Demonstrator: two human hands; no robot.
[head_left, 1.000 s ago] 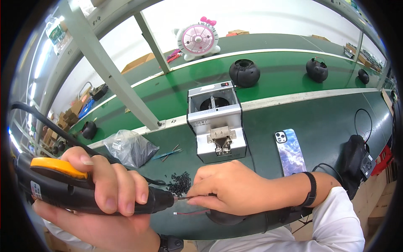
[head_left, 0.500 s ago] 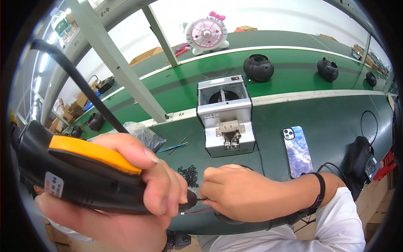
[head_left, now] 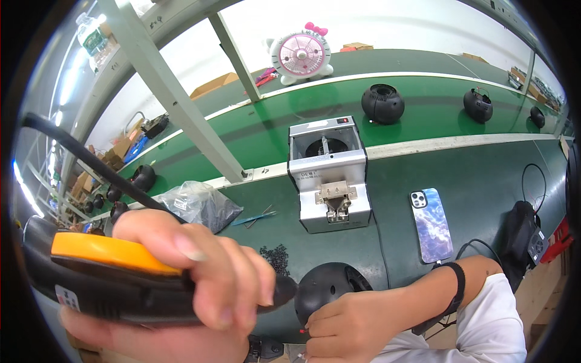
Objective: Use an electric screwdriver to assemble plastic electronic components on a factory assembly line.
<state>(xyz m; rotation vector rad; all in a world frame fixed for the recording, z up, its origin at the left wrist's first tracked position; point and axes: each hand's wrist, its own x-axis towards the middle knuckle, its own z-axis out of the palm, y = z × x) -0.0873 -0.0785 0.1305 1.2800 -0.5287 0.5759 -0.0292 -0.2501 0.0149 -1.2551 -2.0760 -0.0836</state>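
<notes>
My left hand (head_left: pixel 212 272) is wrapped round a black electric screwdriver (head_left: pixel 139 302) with an orange lever, held sideways close to the camera. A black cord runs up from its back end. Its nose reaches the left side of a round black plastic housing (head_left: pixel 321 287); whether they touch I cannot tell. On the near side of that housing lies my right hand (head_left: pixel 351 330), its fingers curled against the shell. A small red bit shows by the fingertips. Behind the screwdriver's nose is a pile of small black screws (head_left: pixel 275 257).
A silver screw feeder (head_left: pixel 333 181) stands at the bench's middle, with a phone (head_left: pixel 431 227) to its right. Tweezers (head_left: pixel 257 219) and a clear plastic bag (head_left: pixel 203 204) lie left. More black housings (head_left: pixel 383 106) sit on the green conveyor (head_left: pixel 436 115) behind. A metal post (head_left: pixel 181 103) rises at left.
The round housing, mostly hidden under my right hand before, now shows plainly. My right hand has moved down toward me. The screwdriver has drawn slightly left. The background shifts a little with the camera.
</notes>
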